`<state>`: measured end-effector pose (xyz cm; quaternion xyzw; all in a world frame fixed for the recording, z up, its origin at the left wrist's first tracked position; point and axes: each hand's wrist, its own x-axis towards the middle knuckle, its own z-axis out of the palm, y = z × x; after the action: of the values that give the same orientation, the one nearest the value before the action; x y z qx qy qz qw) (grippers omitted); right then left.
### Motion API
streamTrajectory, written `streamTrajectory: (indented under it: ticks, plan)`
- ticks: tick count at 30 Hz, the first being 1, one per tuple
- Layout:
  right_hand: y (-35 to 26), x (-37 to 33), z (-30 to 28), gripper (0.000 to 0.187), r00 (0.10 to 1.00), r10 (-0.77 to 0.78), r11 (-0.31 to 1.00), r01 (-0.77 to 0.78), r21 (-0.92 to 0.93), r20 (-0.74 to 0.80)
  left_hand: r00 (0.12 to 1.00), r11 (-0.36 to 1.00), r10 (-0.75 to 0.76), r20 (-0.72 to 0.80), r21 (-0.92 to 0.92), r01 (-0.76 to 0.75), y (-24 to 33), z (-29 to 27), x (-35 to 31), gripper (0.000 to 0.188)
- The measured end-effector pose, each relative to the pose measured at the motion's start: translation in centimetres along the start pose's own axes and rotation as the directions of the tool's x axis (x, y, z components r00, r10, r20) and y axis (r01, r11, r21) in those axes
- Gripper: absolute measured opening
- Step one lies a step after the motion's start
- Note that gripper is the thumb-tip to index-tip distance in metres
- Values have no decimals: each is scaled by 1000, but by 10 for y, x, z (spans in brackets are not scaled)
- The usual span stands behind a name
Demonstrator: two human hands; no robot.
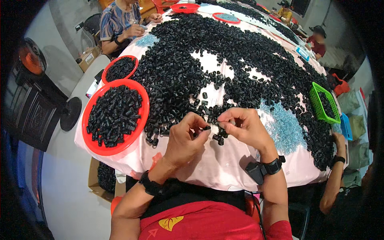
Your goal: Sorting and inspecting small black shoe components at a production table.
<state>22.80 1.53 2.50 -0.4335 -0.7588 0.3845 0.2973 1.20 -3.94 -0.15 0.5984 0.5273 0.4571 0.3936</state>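
Over the near part of the cloth-covered table, my left hand [183, 138] pinches a small black plastic part [206, 128] between thumb and index finger. Close by on its right, my right hand [250, 128] is closed in a pinch; whatever its fingertips hold is too small to make out. A few loose black parts [218, 139] lie on the cloth just under the hands. Beyond them spreads a wide heap of similar black parts [172, 76]. To the right of my right hand lies a pile of small clear bluish pieces [284, 128].
A round red tray [116, 151] of black parts stands at left, with a smaller red tray [137, 64] behind it. At right are a green basket [330, 119] and a blue basket [346, 127]. A co-worker's hand [339, 139] reaches in there. Another person [120, 24] sits far left.
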Motion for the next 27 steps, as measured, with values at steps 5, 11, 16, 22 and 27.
streamTrajectory:
  ticks: [5, 11, 16, 22, 27]
  plan:
    - [-28, 15, 4, 17, 985, -172, 982, 173, -70, 16, 996, 942, 64, 60, -333, -41, -28, -2, 8, 20]
    - [-28, 19, 11, 16, 983, -180, 977, 184, -109, 46, 993, 899, 64, 103, -438, -13, -27, -2, 8, 26]
    - [-27, 15, 15, 15, 982, -189, 979, 191, -77, 33, 989, 910, 55, 139, -415, 8, -31, -3, 10, 29]
    - [-21, 12, 15, 15, 966, -259, 963, 259, -81, 1, 985, 909, 24, 168, -414, 49, -30, -5, 9, 28]
    - [-13, 13, 14, 19, 922, -386, 918, 386, -95, 16, 981, 903, -6, 192, -420, 87, -24, -5, 9, 24]
